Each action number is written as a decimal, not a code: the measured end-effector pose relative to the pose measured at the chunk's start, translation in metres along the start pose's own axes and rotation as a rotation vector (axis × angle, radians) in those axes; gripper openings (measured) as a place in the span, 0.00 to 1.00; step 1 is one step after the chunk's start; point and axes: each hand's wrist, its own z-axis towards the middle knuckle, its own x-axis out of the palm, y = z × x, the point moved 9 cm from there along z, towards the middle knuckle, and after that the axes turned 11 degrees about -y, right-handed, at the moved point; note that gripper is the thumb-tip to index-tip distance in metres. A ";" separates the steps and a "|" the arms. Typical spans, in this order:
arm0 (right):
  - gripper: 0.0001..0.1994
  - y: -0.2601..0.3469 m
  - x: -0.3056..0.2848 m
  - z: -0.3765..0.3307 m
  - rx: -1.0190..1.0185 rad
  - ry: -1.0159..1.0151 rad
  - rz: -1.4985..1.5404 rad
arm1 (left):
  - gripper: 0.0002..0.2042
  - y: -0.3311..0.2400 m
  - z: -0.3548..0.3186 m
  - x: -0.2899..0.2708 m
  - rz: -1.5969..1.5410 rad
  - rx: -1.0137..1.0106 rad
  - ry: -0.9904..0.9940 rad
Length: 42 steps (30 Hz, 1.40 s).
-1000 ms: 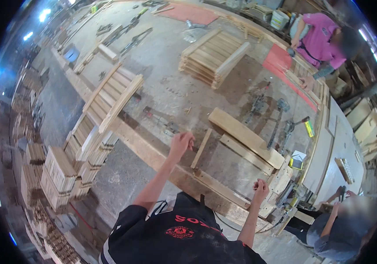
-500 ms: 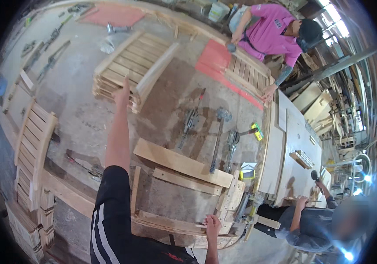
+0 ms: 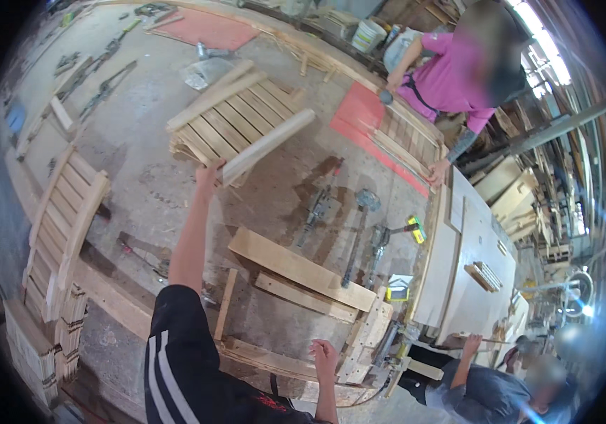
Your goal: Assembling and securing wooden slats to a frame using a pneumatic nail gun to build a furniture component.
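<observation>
Skewed since the earlier frame, the top panel [image 3: 238, 120] at upper left of centre is pinched at its near edge by the left hand [image 3: 209, 172], probably for leverage, while the right hand [image 3: 325, 355] hangs half-curled, lower centre.

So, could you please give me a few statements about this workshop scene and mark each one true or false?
1. The left hand touches the stack of slatted panels. True.
2. The right hand also rests on that stack. False: it is well apart from it, nearer the picture's lower edge, and no object shows in it.
3. The wide plank lies between the right hand and the stack. True.
4. The white bucket stands at the lower left. False: it is near the top edge, left of the person in pink.
5. The person in pink is beside a red sheet. True.
</observation>
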 end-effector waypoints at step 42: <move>0.29 0.023 0.029 -0.124 -0.809 0.336 -0.608 | 0.26 0.191 -0.344 -0.215 0.562 0.190 0.101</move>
